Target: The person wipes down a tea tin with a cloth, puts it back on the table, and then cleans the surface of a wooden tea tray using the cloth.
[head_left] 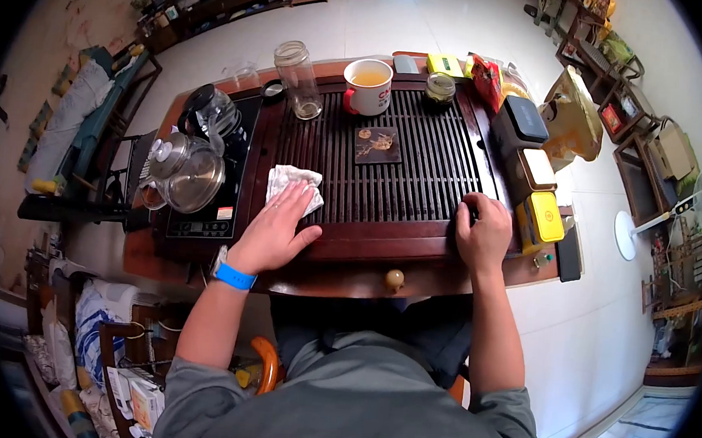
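My left hand [275, 228] lies flat with fingers stretched out over a crumpled white cloth [295, 176] on the left side of a dark slatted tea tray [349, 243]. At the tray's right front, my right hand [483, 232] rests with its fingers curled in, and nothing shows in it. Between and beyond the hands sits a dark square coaster [378, 145] with a gold pattern. Behind it stands a white mug [368, 87] with a red handle and yellowish liquid. A clear glass bottle [299, 81] is to its left, and a small lidded jar [440, 88] to its right.
A glass kettle [195, 182] and a glass pot [214, 112] stand on the black hot plate [232, 170] at left. Along the right edge are a black canister [522, 121], a yellow tin [541, 218] and a paper bag [573, 121]. A round wooden knob [395, 280] sits at the front.
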Demonstrator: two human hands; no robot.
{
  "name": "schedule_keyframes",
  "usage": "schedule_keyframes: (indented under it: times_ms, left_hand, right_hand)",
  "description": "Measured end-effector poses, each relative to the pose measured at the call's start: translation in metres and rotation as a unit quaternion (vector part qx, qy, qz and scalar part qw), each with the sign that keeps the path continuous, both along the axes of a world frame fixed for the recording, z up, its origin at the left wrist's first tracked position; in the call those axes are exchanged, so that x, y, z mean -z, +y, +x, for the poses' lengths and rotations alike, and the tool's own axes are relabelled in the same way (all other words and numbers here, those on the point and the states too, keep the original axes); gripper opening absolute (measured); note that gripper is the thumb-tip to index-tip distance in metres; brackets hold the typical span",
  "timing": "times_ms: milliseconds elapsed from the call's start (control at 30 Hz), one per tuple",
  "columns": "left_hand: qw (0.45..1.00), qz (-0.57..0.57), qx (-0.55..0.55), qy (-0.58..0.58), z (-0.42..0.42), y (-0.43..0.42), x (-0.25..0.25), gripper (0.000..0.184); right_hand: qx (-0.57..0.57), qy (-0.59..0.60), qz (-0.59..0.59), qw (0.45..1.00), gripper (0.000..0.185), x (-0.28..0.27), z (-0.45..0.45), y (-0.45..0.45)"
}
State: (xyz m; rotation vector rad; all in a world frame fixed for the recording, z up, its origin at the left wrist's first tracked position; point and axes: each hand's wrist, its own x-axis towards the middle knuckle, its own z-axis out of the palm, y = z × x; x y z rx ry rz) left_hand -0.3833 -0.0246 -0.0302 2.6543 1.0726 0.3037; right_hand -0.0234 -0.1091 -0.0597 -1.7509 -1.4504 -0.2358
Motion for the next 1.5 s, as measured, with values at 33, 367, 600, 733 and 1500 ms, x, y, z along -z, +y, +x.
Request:
schedule_keyframes:
  times_ms: [33, 367, 600, 733, 1500]
  left_hand:
    - [1.0, -0.002, -0.002, 0.004, 0.001, 0.008, 0.0, 0.075]
    - [0.999, 0.039, -0.033, 0.015, 0.02, 0.103, 0.022, 0.077]
    - [0.994, -0.006, -0.043, -0.1, 0.024, 0.126, 0.028, 0.076]
    - [0.978, -0.11, 0.032, -0.175, 0.028, 0.081, 0.003, 0.074]
    - [0.999, -0.041, 0.007, -0.035, 0.074, 0.134, 0.015, 0.07]
  right_hand:
    - [0.001, -0.003, -0.004, 1.0, 0.01, -0.001, 0.0, 0.0]
    - [0.008, -0.022, -0.002, 1.0, 0.01, 0.004, 0.0, 0.001]
    - [0.006, -0.022, 0.008, 1.0, 0.01, 0.003, 0.001, 0.002]
    - [0.007, -0.021, 0.009, 1.0, 0.009, 0.003, 0.001, 0.001]
    - [0.008, -0.015, 0.01, 1.0, 0.01, 0.003, 0.002, 0.001]
